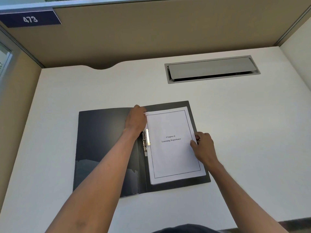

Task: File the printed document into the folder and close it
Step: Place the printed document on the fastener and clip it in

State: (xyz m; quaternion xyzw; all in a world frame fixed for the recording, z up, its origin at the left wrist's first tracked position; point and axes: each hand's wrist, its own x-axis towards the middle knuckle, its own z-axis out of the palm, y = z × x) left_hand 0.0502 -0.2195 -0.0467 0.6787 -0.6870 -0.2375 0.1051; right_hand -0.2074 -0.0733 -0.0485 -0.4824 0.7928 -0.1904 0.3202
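Note:
A black folder [104, 145] lies open and flat on the white desk. The printed document [173, 157], a white stack titled "Chapter 6 Learning Experience", rests on the folder's right half. Beside the spine, a metal clamp [146, 142] overlaps the stack's left edge. My left hand [136, 120] sits at the document's upper left corner, fingers curled on the paper edge. At the middle of the right edge, my right hand [202, 145] pinches the stack between thumb and fingers.
A grey cable hatch [212, 68] is set into the desk at the back right. Tan partition walls [151, 34] enclose the desk behind and on both sides. A dark sign reading 473 [30, 19] hangs at the upper left.

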